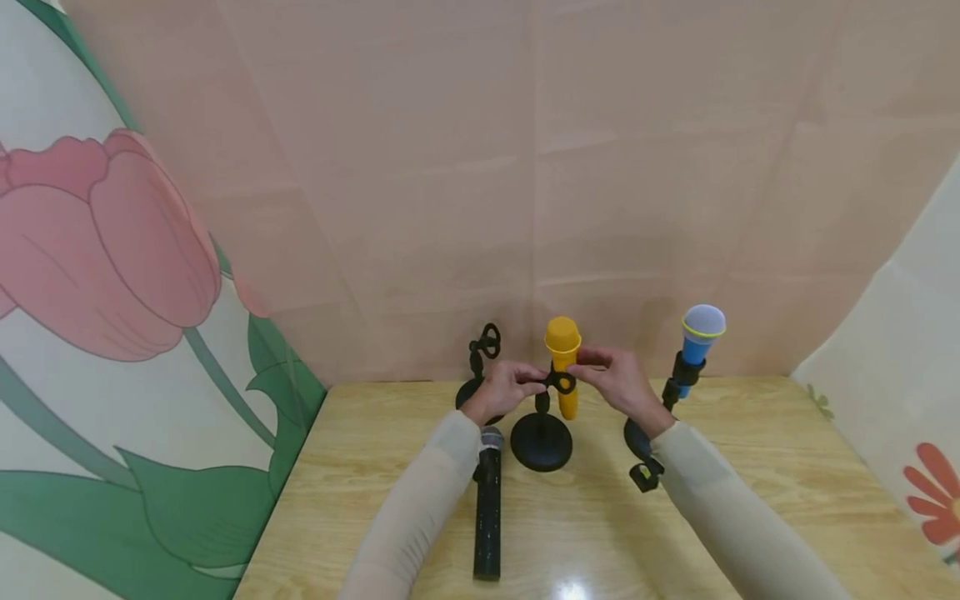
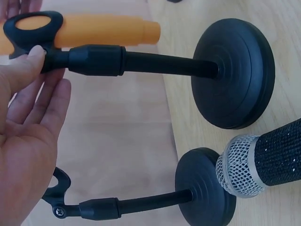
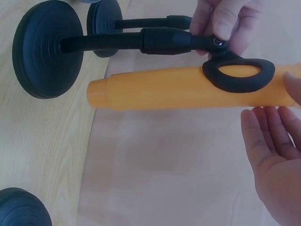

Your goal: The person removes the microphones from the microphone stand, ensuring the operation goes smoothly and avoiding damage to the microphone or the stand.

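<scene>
A yellow-orange toy microphone (image 1: 562,335) stands upright behind the ring clip (image 3: 241,87) of a black desk microphone stand (image 1: 542,443). My left hand (image 1: 504,388) pinches the clip's joint between thumb and fingers. With thumb and fingertips, my right hand (image 1: 619,382) holds the microphone just below its head. In the right wrist view, orange shows through the ring, and the microphone's lower end hangs free above the table. Whether clip and microphone touch, I cannot tell.
A black sparkly microphone (image 1: 487,508) with a silver mesh head lies near my left forearm. Behind my left hand is another black stand (image 1: 477,360). A blue microphone (image 1: 697,337) sits in a stand at right, its base partly behind my right wrist. The wooden table (image 1: 405,467) meets a pinkish backdrop.
</scene>
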{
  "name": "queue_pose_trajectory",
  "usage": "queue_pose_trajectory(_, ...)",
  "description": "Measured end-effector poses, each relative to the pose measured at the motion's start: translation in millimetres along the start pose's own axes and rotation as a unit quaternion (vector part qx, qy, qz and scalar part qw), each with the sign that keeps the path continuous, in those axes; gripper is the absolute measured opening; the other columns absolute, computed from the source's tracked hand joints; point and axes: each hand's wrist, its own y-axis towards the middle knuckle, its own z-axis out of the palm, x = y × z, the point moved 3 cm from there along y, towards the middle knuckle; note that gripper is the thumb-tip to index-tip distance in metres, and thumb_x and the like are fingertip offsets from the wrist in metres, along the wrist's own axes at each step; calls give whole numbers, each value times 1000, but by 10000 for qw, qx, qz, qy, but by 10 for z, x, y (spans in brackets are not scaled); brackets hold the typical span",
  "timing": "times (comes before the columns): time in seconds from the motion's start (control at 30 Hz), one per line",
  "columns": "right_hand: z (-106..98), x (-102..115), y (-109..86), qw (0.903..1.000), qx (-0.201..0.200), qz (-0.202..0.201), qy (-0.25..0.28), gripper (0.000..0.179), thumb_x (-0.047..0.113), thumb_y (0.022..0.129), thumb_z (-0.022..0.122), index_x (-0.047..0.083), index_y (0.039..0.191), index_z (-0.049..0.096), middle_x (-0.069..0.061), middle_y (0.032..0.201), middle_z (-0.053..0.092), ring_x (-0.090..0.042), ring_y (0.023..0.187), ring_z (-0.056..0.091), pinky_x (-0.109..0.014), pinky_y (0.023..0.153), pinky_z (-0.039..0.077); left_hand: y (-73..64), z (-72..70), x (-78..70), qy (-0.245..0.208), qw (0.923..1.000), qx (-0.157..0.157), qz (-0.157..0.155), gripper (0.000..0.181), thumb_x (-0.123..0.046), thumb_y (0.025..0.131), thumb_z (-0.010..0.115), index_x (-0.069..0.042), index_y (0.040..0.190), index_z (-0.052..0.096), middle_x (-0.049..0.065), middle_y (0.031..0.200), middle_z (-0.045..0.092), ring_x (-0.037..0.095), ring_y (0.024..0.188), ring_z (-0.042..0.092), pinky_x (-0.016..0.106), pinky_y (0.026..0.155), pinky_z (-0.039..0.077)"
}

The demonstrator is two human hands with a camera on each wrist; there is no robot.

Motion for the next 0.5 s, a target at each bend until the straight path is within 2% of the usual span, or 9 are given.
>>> queue_pose_trajectory(0.33,36,44,51,9997,216,-83,81,47,28,89,78,-4,122,67,-22,121,68,-41,112,63,-54,91,52,0,-52,10,81,9999,108,16,17,-5,93,71,-5,109,77,5,109,74,12,94,67,26,85,54)
queue_pose_trajectory(0.5,56,42,56,9994,284,-29,181,46,25,89,79,-4,122,66,-22,120,68,-40,109,65,-52,90,54,-15,-46,56,7,9999,14,147,17,-8,92,72,-6,108,77,3,107,74,10,93,67,26,84,54)
